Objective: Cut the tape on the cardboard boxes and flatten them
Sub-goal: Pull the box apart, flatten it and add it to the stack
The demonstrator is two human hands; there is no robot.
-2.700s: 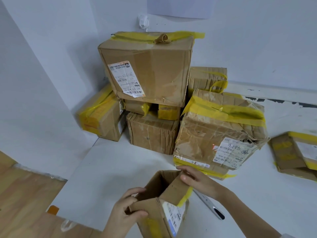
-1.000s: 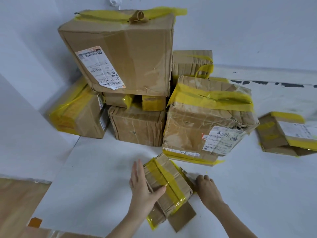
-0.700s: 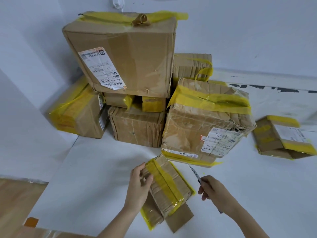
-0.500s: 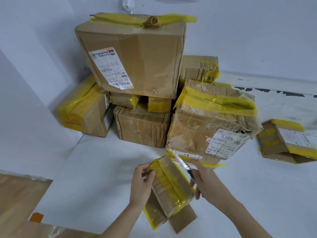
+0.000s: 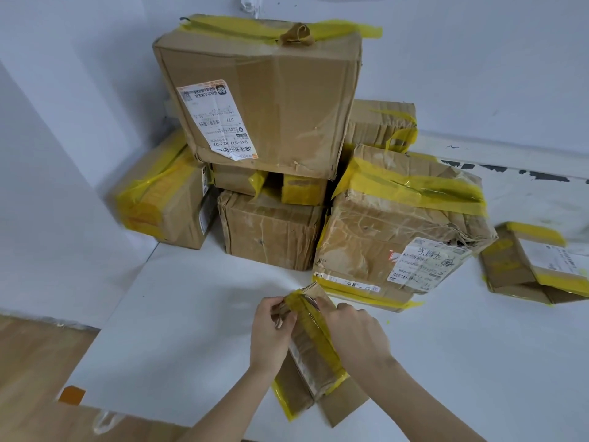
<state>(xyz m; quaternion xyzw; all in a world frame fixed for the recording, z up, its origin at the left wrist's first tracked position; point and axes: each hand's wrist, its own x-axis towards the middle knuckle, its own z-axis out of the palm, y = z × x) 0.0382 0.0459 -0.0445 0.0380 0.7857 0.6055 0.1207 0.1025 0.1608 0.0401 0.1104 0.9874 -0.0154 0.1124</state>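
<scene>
Now that your right hand has brought the cutter, hidden in its curled fingers, onto the yellow-taped small brown cardboard box at lower centre, your left hand pinches its far end, so cutting can begin.

The left hand grips the far end of a small taped box lying on the white surface. The right hand is curled on the yellow tape. Beyond both hands stands a pile of cardboard boxes.
</scene>
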